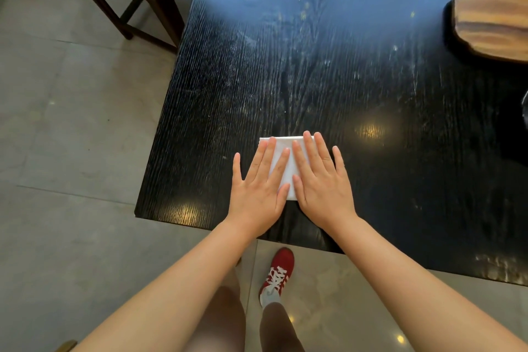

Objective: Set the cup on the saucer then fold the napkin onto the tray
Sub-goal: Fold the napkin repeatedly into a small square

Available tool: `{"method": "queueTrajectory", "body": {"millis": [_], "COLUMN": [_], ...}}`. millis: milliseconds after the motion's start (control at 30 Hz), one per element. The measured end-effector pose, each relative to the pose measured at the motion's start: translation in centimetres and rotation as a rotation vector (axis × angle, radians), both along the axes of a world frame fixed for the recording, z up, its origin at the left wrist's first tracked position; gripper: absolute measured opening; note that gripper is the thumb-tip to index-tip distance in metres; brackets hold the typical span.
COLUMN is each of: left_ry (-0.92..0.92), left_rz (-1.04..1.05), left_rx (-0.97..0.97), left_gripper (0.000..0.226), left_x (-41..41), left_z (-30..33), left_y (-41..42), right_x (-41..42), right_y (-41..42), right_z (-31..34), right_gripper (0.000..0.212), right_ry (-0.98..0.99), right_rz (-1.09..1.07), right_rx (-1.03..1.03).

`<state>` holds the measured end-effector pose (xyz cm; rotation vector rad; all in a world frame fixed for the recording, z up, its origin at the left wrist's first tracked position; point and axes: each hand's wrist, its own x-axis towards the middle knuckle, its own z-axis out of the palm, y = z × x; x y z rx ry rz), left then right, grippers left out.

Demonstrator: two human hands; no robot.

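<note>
white napkin [281, 164], folded, flat

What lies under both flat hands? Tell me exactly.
A white folded napkin lies flat on the black table, under the left hand and right hand. Its outer parts are covered.

Napkin [285, 164]: white, folded flat, laid at 6 o'clock; wooden tray [491, 20]: placed at 2 o'clock, well apart

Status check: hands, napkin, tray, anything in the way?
Left hand and right hand flat, open, pressing napkin on table. Napkin folded, not on tray yet. Tray far right, path clear. Cup, saucer not in view.
</note>
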<state>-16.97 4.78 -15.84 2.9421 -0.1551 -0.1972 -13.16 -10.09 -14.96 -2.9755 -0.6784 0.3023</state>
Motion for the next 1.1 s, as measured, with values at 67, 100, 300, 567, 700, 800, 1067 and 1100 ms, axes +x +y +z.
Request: {"method": "queueTrajectory", "body": {"millis": [67, 100, 300, 567, 700, 800, 1067, 1100], "left_ry": [0.017, 0.028, 0.058, 0.176, 0.034, -0.012, 0.232, 0.266], "left_rz": [-0.001, 0.000, -0.029, -0.071, 0.122, 0.501, 0.663, 0.656], "left_rx": [-0.002, -0.007, -0.003, -0.018, -0.346, -0.547, -0.700, -0.709], "left_gripper": [0.059, 0.059, 0.058, 0.058, 0.062, 0.046, 0.019, 0.015], "left_x": [0.2, 0.3, -0.8, -3.1, -3.2, -2.7, -1.6, -1.7], "left_z": [0.0, 0.1, 0.5, 1.2, 3.6, 4.6, 5.0, 5.1], "left_y": [0.0, 0.0, -0.1, -0.3, -0.7, -0.4, -0.3, -0.3], "right_x": [0.2, 0.3, -1.6, -4.8, -4.8, -5.0, -5.2, -5.4], "right_y": [0.0, 0.1, 0.1, 0.0, 0.0, -0.2, 0.1, 0.1], "right_z": [0.0, 0.0, 0.5, 0.9, 2.3, 3.1, 4.0, 4.1], "right_gripper": [0.058, 0.058, 0.059, 0.059, 0.055, 0.043, 0.032, 0.029], "right_ry": [0.010, 0.017, 0.026, 0.063, 0.049, -0.046, 0.126, 0.150], "right_rz": [0.002, -0.001, -0.065, -0.114, -0.190, -0.398, -0.663, -0.699], "right_rx": [-0.006, -0.005, -0.005, 0.001, 0.193, 0.344, 0.614, 0.639]}}
